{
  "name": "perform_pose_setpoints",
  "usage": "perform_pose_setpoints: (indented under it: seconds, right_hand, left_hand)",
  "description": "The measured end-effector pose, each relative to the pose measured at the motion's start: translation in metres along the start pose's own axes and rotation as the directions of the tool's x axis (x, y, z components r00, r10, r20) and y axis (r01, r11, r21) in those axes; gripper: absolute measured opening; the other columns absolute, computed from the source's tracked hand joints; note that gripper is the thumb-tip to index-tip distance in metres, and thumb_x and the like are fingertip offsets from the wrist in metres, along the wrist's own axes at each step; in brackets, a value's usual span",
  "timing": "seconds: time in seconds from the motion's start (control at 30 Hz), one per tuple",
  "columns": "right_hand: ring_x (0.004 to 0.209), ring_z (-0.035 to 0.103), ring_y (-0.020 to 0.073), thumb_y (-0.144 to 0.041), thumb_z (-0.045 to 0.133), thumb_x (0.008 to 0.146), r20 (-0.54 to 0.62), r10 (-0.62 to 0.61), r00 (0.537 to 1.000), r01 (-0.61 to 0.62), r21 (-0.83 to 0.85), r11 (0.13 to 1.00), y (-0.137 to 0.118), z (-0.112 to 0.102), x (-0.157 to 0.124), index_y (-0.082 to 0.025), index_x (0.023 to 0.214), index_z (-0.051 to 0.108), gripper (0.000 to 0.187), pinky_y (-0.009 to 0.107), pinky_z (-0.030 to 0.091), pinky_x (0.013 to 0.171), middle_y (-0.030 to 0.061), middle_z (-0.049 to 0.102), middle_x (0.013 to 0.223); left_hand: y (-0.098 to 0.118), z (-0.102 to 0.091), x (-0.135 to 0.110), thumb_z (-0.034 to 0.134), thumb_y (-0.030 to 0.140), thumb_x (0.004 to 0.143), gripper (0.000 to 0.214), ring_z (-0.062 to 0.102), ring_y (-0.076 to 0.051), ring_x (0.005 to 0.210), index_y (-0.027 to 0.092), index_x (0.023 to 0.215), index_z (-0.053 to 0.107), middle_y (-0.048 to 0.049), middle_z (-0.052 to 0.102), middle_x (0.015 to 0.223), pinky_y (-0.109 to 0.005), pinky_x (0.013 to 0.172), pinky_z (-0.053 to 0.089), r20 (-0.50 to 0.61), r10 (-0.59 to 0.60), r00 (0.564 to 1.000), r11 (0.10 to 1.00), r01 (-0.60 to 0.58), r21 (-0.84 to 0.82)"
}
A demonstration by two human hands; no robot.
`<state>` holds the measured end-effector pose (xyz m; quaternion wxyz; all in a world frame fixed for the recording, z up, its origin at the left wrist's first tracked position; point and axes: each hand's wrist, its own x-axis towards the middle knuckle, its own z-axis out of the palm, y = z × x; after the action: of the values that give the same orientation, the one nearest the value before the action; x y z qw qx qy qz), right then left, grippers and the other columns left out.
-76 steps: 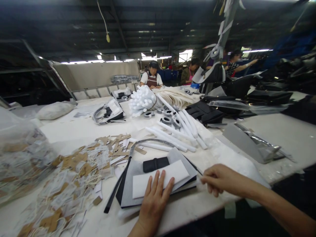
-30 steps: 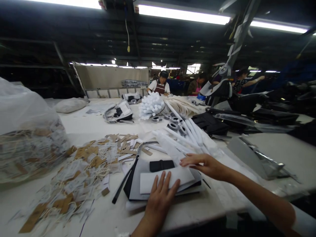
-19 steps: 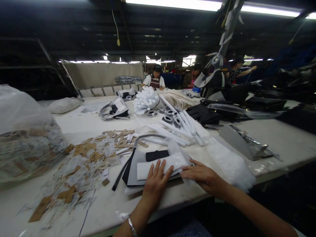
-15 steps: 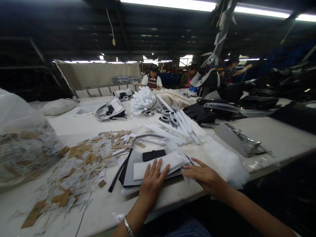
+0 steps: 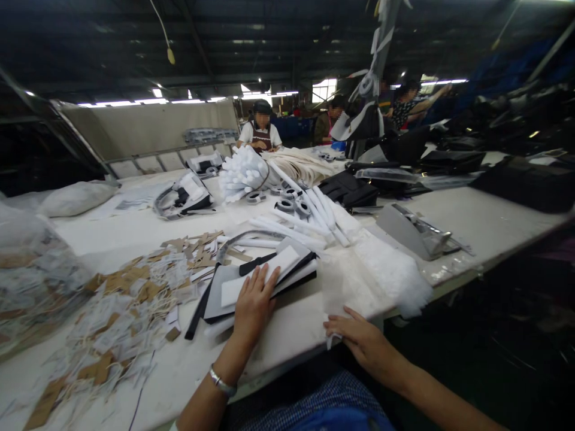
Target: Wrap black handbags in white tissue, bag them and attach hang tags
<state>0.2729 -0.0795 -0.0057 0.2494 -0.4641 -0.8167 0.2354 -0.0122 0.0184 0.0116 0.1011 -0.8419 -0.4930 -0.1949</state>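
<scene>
My left hand [image 5: 254, 304] lies flat with fingers stretched over a white foam strip [image 5: 260, 278]. Under the strip is a flat grey-and-black bag [image 5: 216, 293] with a dark strap end hanging off its left side. A strap covered in clear wrap [image 5: 245, 234] arches behind the bag. At the table's front edge, my right hand [image 5: 366, 344] is closed on a thin translucent sheet [image 5: 344, 281], a white corner of it showing below the fingers. The sheet spreads back over the table, apart from the bag.
Left of the bag lie loose paper tags [image 5: 148, 281] and a clear plastic sack [image 5: 36, 275]. White foam tubes [image 5: 309, 218] and tape rolls [image 5: 291, 203] lie behind. A white fluffy bundle [image 5: 395, 272] and a grey bag piece [image 5: 404, 230] are rightward. Co-workers [image 5: 260, 129] sit beyond.
My right hand has moved from the bag's right end down to the table edge, drawing the translucent sheet away. The bag's right side now looks folded up, my left hand still on the foam.
</scene>
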Motion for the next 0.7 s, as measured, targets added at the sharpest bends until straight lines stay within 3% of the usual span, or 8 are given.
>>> perform_pose_setpoints:
  seconds: [0.13,0.2,0.3,0.4,0.47,0.53,0.6,0.7]
  right_hand:
    - [0.12,0.063,0.0245,-0.029,0.044,0.101,0.083,0.048,0.995,-0.051,0.026,0.998,-0.01,-0.011,0.006,-0.026,0.112,0.071,0.029,0.063,0.023,0.117,0.0058,0.072,0.118]
    - [0.113,0.067,0.0246,-0.036,0.046,0.1,0.078,0.061,0.995,-0.063,0.021,0.998,-0.013,-0.019,0.012,-0.025,0.112,0.072,0.03,0.062,0.025,0.117,0.0057,0.074,0.113]
    - [0.098,0.071,0.0229,-0.04,0.043,0.101,-0.123,0.086,0.989,-0.09,-0.03,0.995,-0.011,-0.028,0.023,-0.023,0.103,0.073,0.034,0.054,0.039,0.111,0.0061,0.076,0.103]
    - [0.093,0.07,0.0233,-0.038,0.043,0.101,-0.359,0.067,0.931,-0.115,-0.112,0.987,-0.003,-0.029,0.039,-0.022,0.097,0.073,0.035,0.047,0.05,0.1,0.0076,0.076,0.097]
    - [0.102,0.068,0.024,-0.036,0.044,0.101,-0.399,0.029,0.917,-0.104,-0.168,0.98,0.003,-0.023,0.048,-0.02,0.108,0.071,0.031,0.044,0.051,0.099,0.0098,0.074,0.107]
    - [0.121,0.059,0.0265,-0.036,0.047,0.1,-0.311,-0.011,0.95,-0.066,-0.235,0.97,0.01,-0.012,0.054,-0.018,0.127,0.063,0.036,0.046,0.046,0.106,0.0139,0.064,0.129]
    - [0.137,0.045,0.0309,-0.041,0.053,0.097,-0.143,-0.026,0.989,-0.019,-0.303,0.953,0.014,0.003,0.054,-0.014,0.141,0.052,0.051,0.053,0.038,0.113,0.018,0.049,0.147]
    - [0.145,0.031,0.0344,-0.051,0.056,0.093,0.057,-0.002,0.998,0.022,-0.352,0.936,0.015,0.019,0.044,-0.011,0.147,0.044,0.069,0.058,0.029,0.117,0.0202,0.036,0.155]
  left_hand:
    - [-0.009,0.0,0.01,0.067,0.01,0.081,0.076,0.042,-0.033,0.14,0.023,0.149,0.036,-0.0137,0.046,0.151,-0.048,0.11,0.042,-0.014,-0.02,1.0,0.999,0.02,-0.036]
    - [-0.012,0.0,0.014,0.068,0.011,0.081,0.076,0.041,-0.033,0.14,0.022,0.15,0.036,-0.0139,0.046,0.151,-0.047,0.11,0.042,-0.017,-0.033,0.999,0.998,0.033,-0.047]
    - [-0.015,0.0,0.016,0.068,0.011,0.082,0.077,0.04,-0.033,0.141,0.023,0.15,0.035,-0.0138,0.045,0.151,-0.047,0.111,0.041,-0.021,-0.053,0.998,0.997,0.052,-0.059]
    - [-0.016,0.001,0.016,0.068,0.01,0.082,0.077,0.039,-0.032,0.141,0.023,0.15,0.034,-0.0135,0.044,0.152,-0.046,0.112,0.04,-0.029,-0.064,0.998,0.996,0.061,-0.071]
    - [-0.017,0.0,0.016,0.068,0.011,0.082,0.076,0.039,-0.032,0.141,0.023,0.15,0.035,-0.0133,0.044,0.152,-0.046,0.112,0.04,-0.036,-0.075,0.996,0.994,0.072,-0.084]
    - [-0.018,-0.001,0.016,0.068,0.01,0.082,0.076,0.04,-0.032,0.141,0.023,0.15,0.035,-0.0132,0.044,0.152,-0.046,0.112,0.04,-0.043,-0.087,0.995,0.992,0.082,-0.099]
    - [-0.019,-0.002,0.017,0.067,0.01,0.081,0.077,0.04,-0.032,0.141,0.023,0.15,0.034,-0.0132,0.044,0.152,-0.047,0.112,0.04,-0.048,-0.095,0.994,0.99,0.089,-0.107]
    - [-0.02,-0.002,0.019,0.066,0.01,0.081,0.077,0.04,-0.032,0.141,0.023,0.15,0.034,-0.0135,0.044,0.152,-0.047,0.112,0.041,-0.049,-0.094,0.994,0.99,0.088,-0.109]
